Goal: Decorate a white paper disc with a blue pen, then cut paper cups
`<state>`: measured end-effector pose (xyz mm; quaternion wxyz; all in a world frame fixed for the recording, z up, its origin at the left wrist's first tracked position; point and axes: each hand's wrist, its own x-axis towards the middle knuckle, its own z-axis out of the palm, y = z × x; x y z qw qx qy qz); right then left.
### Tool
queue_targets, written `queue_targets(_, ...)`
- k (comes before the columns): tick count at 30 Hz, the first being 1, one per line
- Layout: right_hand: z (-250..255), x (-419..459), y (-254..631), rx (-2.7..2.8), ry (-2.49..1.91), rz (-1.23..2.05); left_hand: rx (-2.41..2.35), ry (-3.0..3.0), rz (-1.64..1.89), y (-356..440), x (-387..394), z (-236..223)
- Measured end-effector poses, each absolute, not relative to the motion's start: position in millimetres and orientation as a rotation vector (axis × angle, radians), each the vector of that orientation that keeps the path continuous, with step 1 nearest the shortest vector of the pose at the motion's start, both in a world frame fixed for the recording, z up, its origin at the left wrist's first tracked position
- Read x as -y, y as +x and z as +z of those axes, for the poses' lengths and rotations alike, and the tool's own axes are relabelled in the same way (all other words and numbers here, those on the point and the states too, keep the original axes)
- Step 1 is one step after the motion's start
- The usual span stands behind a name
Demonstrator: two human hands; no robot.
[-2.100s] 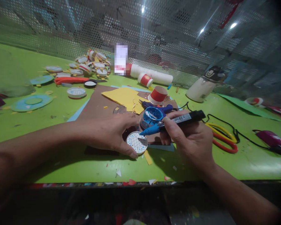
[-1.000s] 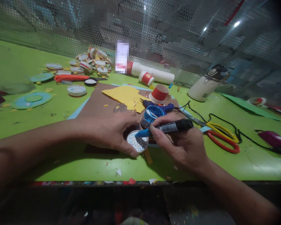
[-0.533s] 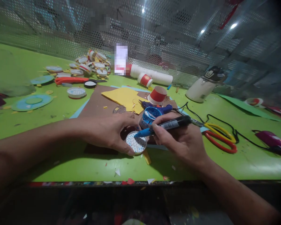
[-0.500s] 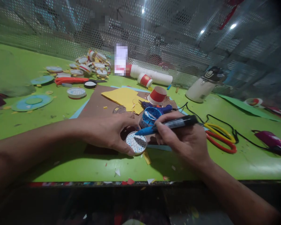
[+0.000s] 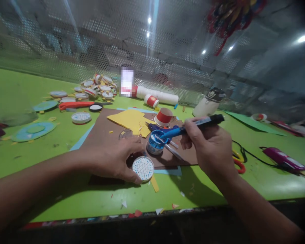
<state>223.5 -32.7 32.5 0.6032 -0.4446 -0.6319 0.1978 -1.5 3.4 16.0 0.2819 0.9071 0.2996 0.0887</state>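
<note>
Now, along the near edge of the worktop (image 5: 78, 206), strewn with paper scraps (image 5: 138, 213). Just beyond, clasping a dotted white disc (image 5: 143, 168) by its left side with the left hand (image 5: 109, 159), with thumb against the near rim. And apart from that, clamped on a blue-tipped pen (image 5: 200, 123) with the right hand (image 5: 216, 149), dipping into the mouth of an open paint pot (image 5: 156, 149), just past the disc. Risking, perhaps, a blot on the dots from an overloaded, dripping tip; or a spill, from a knock against the pot by left fingers so near. Lying patterned face up, round, so without any long axis across the face. Slanting, for the pen, from low tip up rightward to black end. Farther back, past a red-and-white cup (image 5: 163, 117), on to a heap of similar discs (image 5: 106, 88).
</note>
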Motion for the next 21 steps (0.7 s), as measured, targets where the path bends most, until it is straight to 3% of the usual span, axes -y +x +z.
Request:
queue_targets(11,27,4,227,1.856,-1.245,0.401,-0.829,2.424,0.230,-1,0,20)
queue_targets(21,16,5,229,1.844,-1.223,0.331,-0.873,2.385,0.232,-1,0,17)
